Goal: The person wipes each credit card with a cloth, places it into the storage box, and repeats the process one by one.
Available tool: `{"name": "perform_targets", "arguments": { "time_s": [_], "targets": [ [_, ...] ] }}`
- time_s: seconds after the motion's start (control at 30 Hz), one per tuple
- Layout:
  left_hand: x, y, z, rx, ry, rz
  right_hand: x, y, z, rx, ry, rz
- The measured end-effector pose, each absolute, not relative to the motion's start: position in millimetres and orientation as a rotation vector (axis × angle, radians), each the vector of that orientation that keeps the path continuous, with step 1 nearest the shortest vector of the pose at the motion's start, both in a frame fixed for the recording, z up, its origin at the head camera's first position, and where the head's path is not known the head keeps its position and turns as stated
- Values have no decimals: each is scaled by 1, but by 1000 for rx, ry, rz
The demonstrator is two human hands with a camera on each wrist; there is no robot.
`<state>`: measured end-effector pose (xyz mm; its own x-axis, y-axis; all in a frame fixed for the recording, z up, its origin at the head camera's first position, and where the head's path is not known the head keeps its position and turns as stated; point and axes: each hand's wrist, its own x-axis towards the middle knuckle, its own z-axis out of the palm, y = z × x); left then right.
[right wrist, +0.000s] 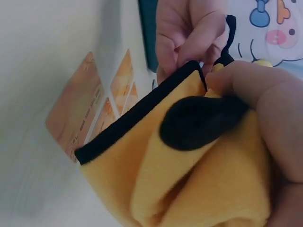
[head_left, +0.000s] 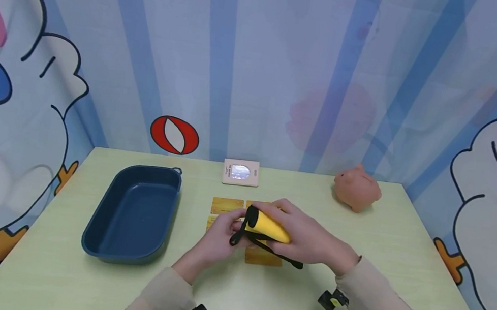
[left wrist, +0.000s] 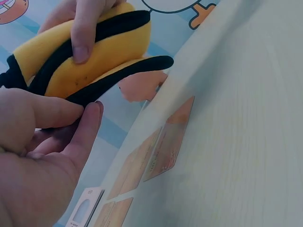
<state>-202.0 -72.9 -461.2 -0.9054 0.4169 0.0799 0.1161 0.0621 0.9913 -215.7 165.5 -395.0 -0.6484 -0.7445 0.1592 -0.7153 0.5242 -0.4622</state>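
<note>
Both hands hold a soft yellow cloth pouch (head_left: 271, 226) with black trim and a black strap, raised over the middle of the table. My right hand (head_left: 312, 240) grips its body from the right and above, thumb pressed to the yellow cloth (left wrist: 111, 47) in the left wrist view. On the other side, my left hand (head_left: 222, 238) pinches the black edging between thumb and fingertips. Black trim (right wrist: 137, 113) runs along the pouch's edge in the right wrist view. Below lie several flat golden cards (head_left: 263, 258), partly hidden by the hands.
A deep blue tray (head_left: 133, 213) stands at the left of the pale table (head_left: 231, 306). Behind the cards is a small pale pink box (head_left: 241, 172) with a shiny oval. A pink piggy bank (head_left: 357, 189) sits at the back right, near the printed curtain (head_left: 262, 75).
</note>
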Motion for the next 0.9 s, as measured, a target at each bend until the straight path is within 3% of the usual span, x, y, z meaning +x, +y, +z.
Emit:
{"name": "perform_targets", "arguments": {
  "time_s": [0.9],
  "targets": [
    [-197,-72,-455,352,1936,2116,-209,146,-424,-1447,3036,-384]
  ]
}}
